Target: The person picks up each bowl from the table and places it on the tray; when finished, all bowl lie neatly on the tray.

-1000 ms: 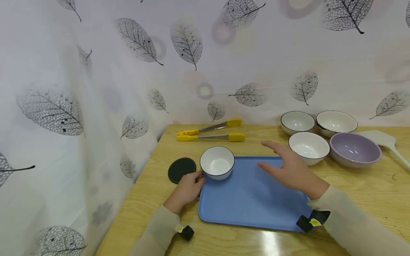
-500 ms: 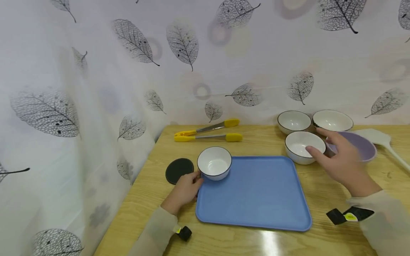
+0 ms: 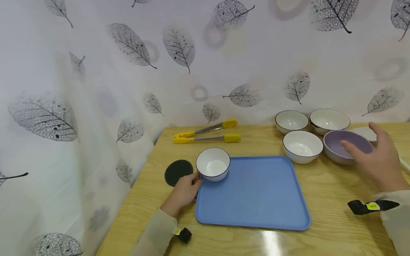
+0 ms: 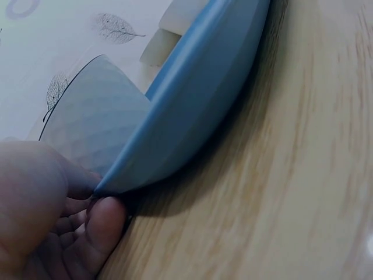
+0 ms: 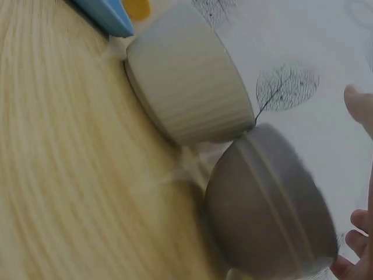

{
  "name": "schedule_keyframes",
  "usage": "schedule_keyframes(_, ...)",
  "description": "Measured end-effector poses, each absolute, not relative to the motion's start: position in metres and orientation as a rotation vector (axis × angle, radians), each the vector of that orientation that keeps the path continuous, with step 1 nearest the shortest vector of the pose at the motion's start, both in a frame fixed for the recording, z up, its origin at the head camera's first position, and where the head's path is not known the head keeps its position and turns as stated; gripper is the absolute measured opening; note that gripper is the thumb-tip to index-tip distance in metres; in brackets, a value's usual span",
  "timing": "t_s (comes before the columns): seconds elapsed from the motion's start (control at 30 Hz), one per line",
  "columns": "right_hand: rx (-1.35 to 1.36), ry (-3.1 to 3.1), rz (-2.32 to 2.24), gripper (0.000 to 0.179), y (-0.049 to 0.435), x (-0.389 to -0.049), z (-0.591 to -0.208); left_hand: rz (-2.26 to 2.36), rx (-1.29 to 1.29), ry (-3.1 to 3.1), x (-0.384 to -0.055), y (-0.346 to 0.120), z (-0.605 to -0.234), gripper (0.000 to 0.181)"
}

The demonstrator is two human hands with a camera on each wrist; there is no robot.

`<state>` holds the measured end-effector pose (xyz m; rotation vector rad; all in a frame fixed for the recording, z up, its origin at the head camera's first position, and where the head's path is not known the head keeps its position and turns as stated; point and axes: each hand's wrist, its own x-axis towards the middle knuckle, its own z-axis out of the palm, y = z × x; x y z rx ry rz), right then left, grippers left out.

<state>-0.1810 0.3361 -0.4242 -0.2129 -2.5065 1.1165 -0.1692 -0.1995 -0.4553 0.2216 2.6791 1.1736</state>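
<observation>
My left hand (image 3: 184, 192) pinches the left rim of the blue tray (image 3: 253, 199); in the left wrist view, thumb and fingers meet at the tray's edge (image 4: 192, 111). Beside those fingers, a white dark-rimmed bowl (image 3: 213, 167) stands upright in the tray's back left corner. On the right, my right hand (image 3: 381, 163) is spread at the right side of the purple bowl (image 3: 337, 153), thumb apart from the fingers. The right wrist view has its fingertips close to that bowl (image 5: 268, 204); whether any touches it I cannot tell.
Next to the purple bowl stand a white bowl (image 3: 302, 147) and, behind, two more white bowls (image 3: 291, 121) (image 3: 330, 120). Yellow-tipped tongs (image 3: 208, 133) lie at the back; a black disc (image 3: 178, 172) lies left of the tray. A pale spatula (image 3: 363, 132) is partly hidden by the right hand.
My right hand has moved right, from above the tray, past the white bowl, to the purple bowl's right side. The left hand stays at the tray's edge; the view shifts slightly.
</observation>
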Motion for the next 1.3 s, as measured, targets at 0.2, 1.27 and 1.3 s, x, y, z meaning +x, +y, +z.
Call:
schedule_keyframes(0.2, -0.204, -2.514, 1.28, 0.104, 0.349, -0.183, -0.442, 1.172, 0.206, 2.675, -0.169, -0.199, -0.455, 0.041)
schedule_keyframes(1.27, -0.316, -2.656, 1.207, 0.122, 0.359, -0.187, -0.46, 1.176, 0.212, 2.683, -0.172, -0.199, -0.453, 0.039)
schedule_keyframes(1.3, -0.326, -2.65, 1.213, 0.122, 0.359, -0.187, -0.46, 1.176, 0.215, 2.683, -0.171, -0.199, -0.453, 0.039)
